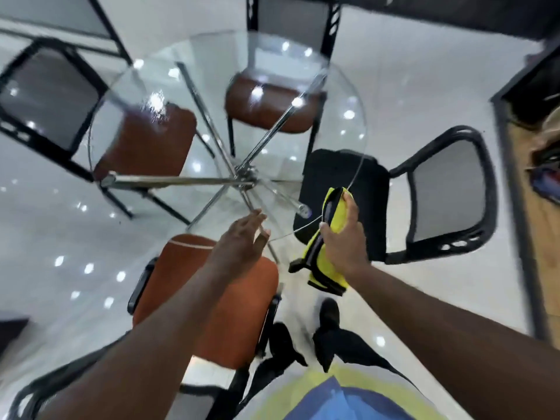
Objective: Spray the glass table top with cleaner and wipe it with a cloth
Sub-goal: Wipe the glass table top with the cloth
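A round glass table top (348, 95) on crossed chrome legs (242, 174) fills the middle of the view. My right hand (345, 237) holds a folded yellow cloth with black edging (328, 259) at the table's near right rim, part of the cloth hanging below the edge. My left hand (242, 244) hovers flat over the near rim, fingers apart and empty. A patch of wet streaks (156, 109) shines on the far left of the glass. No spray bottle is in view.
Brown-seated chairs stand at the near side (194, 298), the left (145, 147) and the far side (266, 101). A black mesh chair (448, 186) is at the right. Glossy white floor surrounds the table. A wooden surface (542, 225) lies at far right.
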A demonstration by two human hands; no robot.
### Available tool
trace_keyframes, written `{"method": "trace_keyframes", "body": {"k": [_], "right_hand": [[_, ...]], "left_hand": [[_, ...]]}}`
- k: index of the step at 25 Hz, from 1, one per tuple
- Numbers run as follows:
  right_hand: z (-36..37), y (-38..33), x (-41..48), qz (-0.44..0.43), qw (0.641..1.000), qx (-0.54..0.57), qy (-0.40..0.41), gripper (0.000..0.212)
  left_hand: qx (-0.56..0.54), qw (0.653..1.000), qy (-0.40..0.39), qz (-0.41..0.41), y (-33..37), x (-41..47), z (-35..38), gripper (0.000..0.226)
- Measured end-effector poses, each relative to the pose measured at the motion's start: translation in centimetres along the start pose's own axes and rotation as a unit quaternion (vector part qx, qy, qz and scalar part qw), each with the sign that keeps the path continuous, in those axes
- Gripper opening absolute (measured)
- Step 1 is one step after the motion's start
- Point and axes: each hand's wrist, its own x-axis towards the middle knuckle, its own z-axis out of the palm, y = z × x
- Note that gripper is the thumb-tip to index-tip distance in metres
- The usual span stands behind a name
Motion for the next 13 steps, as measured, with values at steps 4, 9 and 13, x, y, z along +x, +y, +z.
{"method": "trace_keyframes", "body": {"k": [4,9,13], "right_hand": [[-13.4,-0.8,0.1,-0.114,0.990,-0.070,0.046,0.090],[-31.5,2.0,-3.2,-0.150,0.967,-0.086,0.189,0.095],[-44.8,7.2,-6.2,-0.138,0.944,-0.137,0.267,0.096]], "left_hand": [[0.059,0.991,-0.006,0.119,9.6,3.3,-3.5,0.052],[0.110,0.955,0.010,0.274,27.2,8.4,-5.7,0.055],[0.126,0.926,0.008,0.356,41.8,10.5,-2.3,0.066]]}}
